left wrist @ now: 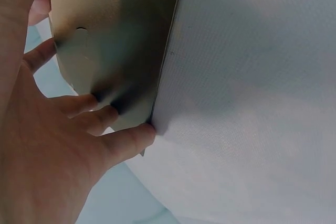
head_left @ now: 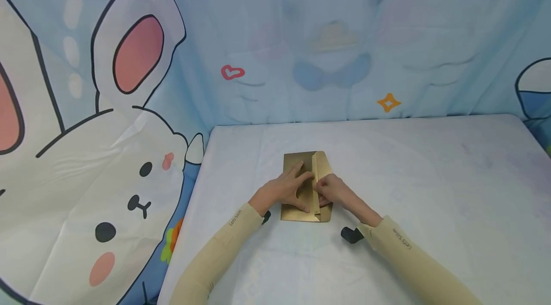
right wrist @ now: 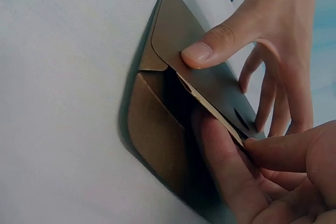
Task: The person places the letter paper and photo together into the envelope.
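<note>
A gold envelope lies on the white table, its flap opened out to the right. My left hand rests on its front with fingers spread and thumb toward the near edge. In the left wrist view the fingertips touch the envelope's surface and edge. At the mouth, my right hand pinches the lip of the pocket between thumb and a finger. The right wrist view shows that finger under the lip, within the dark gap. What is deeper inside the pocket is hidden.
The white tabletop stretches around the envelope. Behind it hangs a light blue curtain with cartoon prints, and a large printed rabbit is at the left. A black wrist camera sits by the right sleeve.
</note>
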Demonstrator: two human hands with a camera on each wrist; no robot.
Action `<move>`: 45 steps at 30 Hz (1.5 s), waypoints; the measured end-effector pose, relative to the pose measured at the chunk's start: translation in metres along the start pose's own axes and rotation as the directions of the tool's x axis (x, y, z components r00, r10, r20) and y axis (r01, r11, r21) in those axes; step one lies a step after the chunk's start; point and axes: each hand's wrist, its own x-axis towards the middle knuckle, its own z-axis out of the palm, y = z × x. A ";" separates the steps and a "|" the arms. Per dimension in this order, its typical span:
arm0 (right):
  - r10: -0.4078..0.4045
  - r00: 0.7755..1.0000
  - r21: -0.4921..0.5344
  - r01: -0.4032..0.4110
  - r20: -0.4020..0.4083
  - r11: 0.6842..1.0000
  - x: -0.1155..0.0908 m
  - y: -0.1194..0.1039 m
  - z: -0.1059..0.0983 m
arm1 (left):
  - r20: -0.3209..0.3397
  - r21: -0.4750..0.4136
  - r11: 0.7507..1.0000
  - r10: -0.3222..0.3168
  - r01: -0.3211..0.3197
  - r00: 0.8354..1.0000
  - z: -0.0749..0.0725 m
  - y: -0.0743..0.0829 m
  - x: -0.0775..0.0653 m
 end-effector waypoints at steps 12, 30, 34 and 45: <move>-0.023 0.996 -0.006 0.023 0.083 1.000 0.001 -0.002 -0.003 | 0.008 -0.032 0.999 -0.013 0.013 1.000 -0.002 0.001 0.000; -0.005 0.995 0.032 0.001 0.103 0.999 0.003 -0.005 -0.007 | 0.009 -0.019 1.000 -0.006 0.006 1.000 0.001 -0.001 0.001; -0.007 0.997 0.062 0.002 0.078 0.998 0.004 -0.005 -0.007 | 0.017 -0.022 1.000 -0.008 0.009 1.000 0.000 -0.001 0.002; -0.014 0.999 0.104 0.009 0.048 0.995 0.000 -0.004 -0.005 | 0.015 -0.015 1.000 -0.018 0.019 1.000 -0.001 0.001 0.002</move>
